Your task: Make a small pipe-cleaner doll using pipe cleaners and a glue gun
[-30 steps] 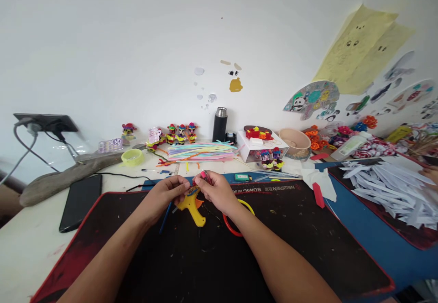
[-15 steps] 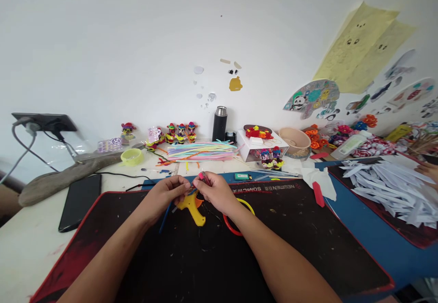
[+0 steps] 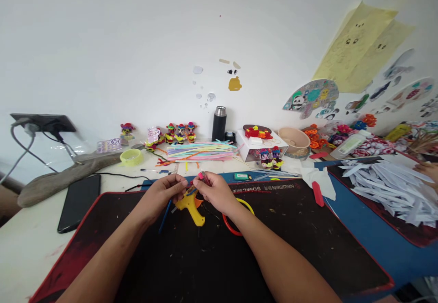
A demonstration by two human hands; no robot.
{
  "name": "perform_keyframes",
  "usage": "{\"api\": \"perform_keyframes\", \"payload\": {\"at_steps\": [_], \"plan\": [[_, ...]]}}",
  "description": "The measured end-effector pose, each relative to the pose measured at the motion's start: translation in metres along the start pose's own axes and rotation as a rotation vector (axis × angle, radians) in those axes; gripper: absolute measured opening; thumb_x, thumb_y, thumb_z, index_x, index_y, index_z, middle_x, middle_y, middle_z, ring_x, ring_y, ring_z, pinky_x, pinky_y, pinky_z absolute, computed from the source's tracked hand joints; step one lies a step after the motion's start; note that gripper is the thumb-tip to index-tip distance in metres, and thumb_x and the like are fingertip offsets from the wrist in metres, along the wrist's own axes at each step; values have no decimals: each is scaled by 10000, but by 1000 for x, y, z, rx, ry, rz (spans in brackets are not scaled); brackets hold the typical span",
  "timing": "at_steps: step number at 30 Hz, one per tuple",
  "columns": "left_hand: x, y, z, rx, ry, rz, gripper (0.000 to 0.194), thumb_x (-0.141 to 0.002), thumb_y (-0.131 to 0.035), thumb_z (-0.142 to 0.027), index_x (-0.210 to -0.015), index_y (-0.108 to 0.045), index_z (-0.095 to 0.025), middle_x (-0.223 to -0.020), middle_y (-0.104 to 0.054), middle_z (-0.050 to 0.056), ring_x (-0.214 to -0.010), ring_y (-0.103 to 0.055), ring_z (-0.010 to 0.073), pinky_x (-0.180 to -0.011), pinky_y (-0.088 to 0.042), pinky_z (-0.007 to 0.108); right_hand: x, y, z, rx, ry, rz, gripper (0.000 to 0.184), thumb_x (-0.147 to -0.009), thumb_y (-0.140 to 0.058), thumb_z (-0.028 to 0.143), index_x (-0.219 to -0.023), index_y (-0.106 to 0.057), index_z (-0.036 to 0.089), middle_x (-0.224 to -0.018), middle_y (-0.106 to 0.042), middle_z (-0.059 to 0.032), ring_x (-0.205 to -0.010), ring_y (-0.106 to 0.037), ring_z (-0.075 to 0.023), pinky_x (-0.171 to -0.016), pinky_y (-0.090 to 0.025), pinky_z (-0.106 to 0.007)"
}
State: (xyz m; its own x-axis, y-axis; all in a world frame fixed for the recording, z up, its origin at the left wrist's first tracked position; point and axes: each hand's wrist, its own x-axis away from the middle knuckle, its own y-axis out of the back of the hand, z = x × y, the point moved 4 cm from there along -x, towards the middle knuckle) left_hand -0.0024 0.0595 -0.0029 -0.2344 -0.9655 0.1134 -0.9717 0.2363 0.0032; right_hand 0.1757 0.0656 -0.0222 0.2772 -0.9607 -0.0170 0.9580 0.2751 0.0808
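Above the mat's far edge, my left hand [image 3: 174,189] and my right hand [image 3: 210,189] meet almost fingertip to fingertip. Both are closed in a pinch. Between the right thumb and fingers shows a small craft piece with a pink end [image 3: 200,175]; fingers cover most of it. Bits of red and blue show between the hands, and what the left fingers grip is hidden. Just below lies a yellow glue gun [image 3: 194,211], its upper part behind the fingers. A thin blue stick [image 3: 165,217] lies below my left hand. Beside my right wrist is a red-and-yellow loop [image 3: 230,227], partly covered.
The black mat [image 3: 191,266] has a red border. Behind it are pastel pipe cleaners [image 3: 201,151], a black flask [image 3: 219,125], small figurines [image 3: 181,133] and a white box [image 3: 262,145]. A phone [image 3: 79,202] lies left; paper strips [image 3: 390,189] and another person's hand [image 3: 426,170] are right.
The left thumb and fingers have shifted slightly, and a little red now shows by the left fingertips. Right hand keeps its pinch. The view has drifted slightly.
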Motion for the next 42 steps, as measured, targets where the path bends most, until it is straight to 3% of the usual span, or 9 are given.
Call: {"api": "perform_keyframes", "payload": {"at_steps": [13, 20, 42], "plan": [[0, -1, 1, -4, 3, 15, 482, -702, -892, -631, -758, -680, -201, -668, -614, -7, -600, -524, 155, -569, -406, 270, 0, 0, 0, 10, 6, 9, 383, -928, -710, 535, -789, -514, 236, -578, -422, 73, -528, -347, -118, -522, -281, -260], [-1, 3, 1, 16, -12, -14, 591, -719, -817, -769, -777, -692, -194, -740, -656, 28, -612, -560, 167, -549, -411, 274, -1, 2, 0, 24, 11, -24, 439, -902, -727, 594, -768, -502, 241, -576, -408, 68, -541, -363, -129, -515, -282, -259], [-1, 2, 1, 1, 7, -7, 451, -697, -900, -603, -753, -698, -203, -665, -632, -6, -598, -533, 159, -575, -400, 278, 0, 2, 4, 69, 25, -15, 344, -943, -690, 483, -778, -520, 233, -600, -453, 63, -560, -395, -130, -550, -315, -262]]}}
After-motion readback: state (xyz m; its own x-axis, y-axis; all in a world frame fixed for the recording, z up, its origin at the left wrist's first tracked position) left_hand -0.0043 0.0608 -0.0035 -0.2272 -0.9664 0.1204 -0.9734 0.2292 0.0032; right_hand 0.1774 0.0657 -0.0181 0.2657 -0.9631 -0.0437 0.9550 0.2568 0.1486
